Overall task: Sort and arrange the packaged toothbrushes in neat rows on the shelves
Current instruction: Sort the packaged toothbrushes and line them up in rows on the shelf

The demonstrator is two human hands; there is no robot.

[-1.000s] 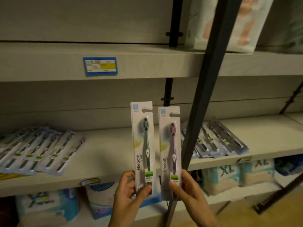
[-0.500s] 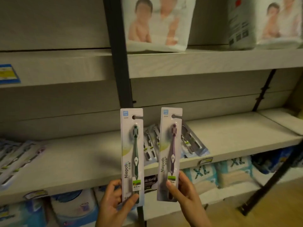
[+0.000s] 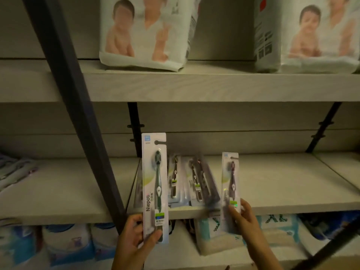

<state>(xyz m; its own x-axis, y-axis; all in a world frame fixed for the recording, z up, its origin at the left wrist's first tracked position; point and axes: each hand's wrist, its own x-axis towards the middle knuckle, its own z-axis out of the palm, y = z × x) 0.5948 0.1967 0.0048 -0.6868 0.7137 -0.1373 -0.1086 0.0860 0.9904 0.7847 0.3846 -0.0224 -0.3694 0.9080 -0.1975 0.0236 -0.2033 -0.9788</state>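
While dim light falls over a pale wooden shelving unit, its upper shelf (image 3: pixel 214 88) carries two large white packs printed with babies, one at centre (image 3: pixel 144 32) and one at right (image 3: pixel 311 36). A dark metal post (image 3: pixel 78 114) slants across the left of the view in front of the boards. The middle shelf (image 3: pixel 282 182) runs the width of the frame, and blue-and-white soft packs (image 3: pixel 68 244) sit on the level beneath it.

A loose group of packaged toothbrushes (image 3: pixel 196 182) lies flat on the middle shelf near its front edge, the cards overlapping at slightly different angles. More blurred packets (image 3: pixel 13 172) lie at the far left end of the same shelf.

In front of that shelf, the green toothbrush pack (image 3: pixel 154 182) stands upright, gripped at its lower end by the left hand (image 3: pixel 134 242), whose fingers (image 3: pixel 134 219) curl behind the card with the thumb across the front. The purple toothbrush pack (image 3: pixel 230 182) is held lower and well apart to the right, beside the lying group, by the right hand (image 3: pixel 247 221), thumb on the card's face and fingers wrapped round its right edge.
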